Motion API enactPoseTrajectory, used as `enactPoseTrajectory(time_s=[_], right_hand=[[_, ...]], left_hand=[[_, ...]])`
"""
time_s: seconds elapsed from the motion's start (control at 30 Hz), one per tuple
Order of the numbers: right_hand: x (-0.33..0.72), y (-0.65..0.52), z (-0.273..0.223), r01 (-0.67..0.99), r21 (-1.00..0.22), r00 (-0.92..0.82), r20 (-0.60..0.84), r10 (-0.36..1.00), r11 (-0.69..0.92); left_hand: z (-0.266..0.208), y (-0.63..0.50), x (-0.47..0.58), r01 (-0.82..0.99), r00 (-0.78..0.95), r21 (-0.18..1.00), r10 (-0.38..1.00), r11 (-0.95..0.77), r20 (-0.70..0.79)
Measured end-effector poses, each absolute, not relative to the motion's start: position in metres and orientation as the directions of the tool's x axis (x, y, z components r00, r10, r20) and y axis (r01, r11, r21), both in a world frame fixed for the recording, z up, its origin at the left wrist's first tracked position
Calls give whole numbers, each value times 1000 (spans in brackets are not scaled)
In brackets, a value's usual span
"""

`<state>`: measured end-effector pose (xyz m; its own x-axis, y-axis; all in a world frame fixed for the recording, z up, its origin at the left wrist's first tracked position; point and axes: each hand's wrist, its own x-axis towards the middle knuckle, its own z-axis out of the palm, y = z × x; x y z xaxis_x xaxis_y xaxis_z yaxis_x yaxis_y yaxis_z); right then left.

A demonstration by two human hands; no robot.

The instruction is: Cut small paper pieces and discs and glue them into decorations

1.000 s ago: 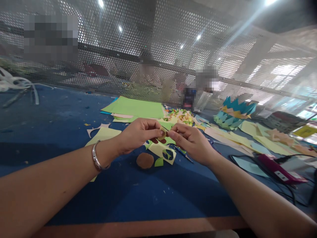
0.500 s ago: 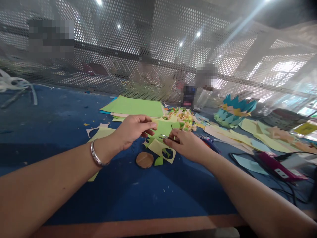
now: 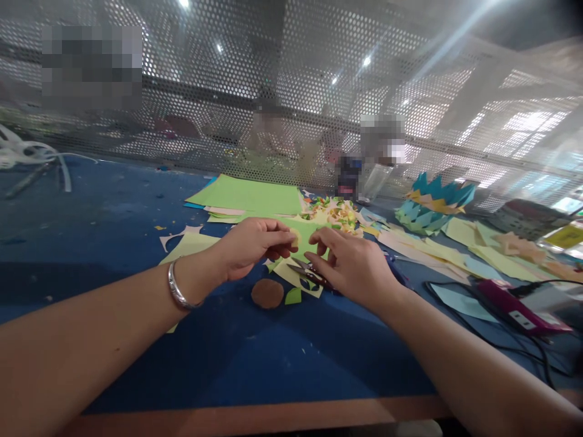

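Note:
My left hand [image 3: 255, 247], with a silver bangle at its wrist, pinches a small pale yellow paper piece [image 3: 296, 237] at its fingertips. Just right of it is my right hand [image 3: 350, 258], thumb and forefinger apart with nothing visible between them. Scissors [image 3: 310, 274] with dark handles lie on the paper scraps under the right thumb, their blades pointing left. Below both hands, a round brown paper disc [image 3: 268, 294] rests on the blue table beside a small green paper piece [image 3: 293, 296].
Behind the hands lie stacked green sheets [image 3: 250, 194] and a pile of small curled paper pieces [image 3: 334, 211]. A blue and yellow zigzag paper crown [image 3: 432, 203] stands at the right. Nearer are a magenta power strip [image 3: 519, 309] and black cables. A perforated metal panel [image 3: 204, 91] closes the back.
My right hand has let go of the scissors, which now lie on the scraps, and its fingers have spread. The pale yellow piece now shows at my left fingertips, which moved slightly right.

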<state>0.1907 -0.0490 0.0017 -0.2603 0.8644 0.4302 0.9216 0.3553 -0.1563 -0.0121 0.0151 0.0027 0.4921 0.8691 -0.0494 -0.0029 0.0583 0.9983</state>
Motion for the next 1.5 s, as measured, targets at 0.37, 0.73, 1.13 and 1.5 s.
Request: enactPoseTrajectory(time_s=[0.37,0.73,1.13,1.5], right_hand=[[192,-48,-1,776,-194,-396,590,704,600],[194,-43,-1,630,-595,-209,488,848,498],[195,-39,-4,574,-696,-168,416,894,431],[193,-39,-4,577,-695,-160,420,893,430]], left_hand=[[11,4,-9,47,581,992,805,114,-120],[5,4,-6,-49,606,999,795,15,18],[4,0,-4,-45,572,998,818,-49,66],[3,2,-3,-102,567,995,822,18,43]])
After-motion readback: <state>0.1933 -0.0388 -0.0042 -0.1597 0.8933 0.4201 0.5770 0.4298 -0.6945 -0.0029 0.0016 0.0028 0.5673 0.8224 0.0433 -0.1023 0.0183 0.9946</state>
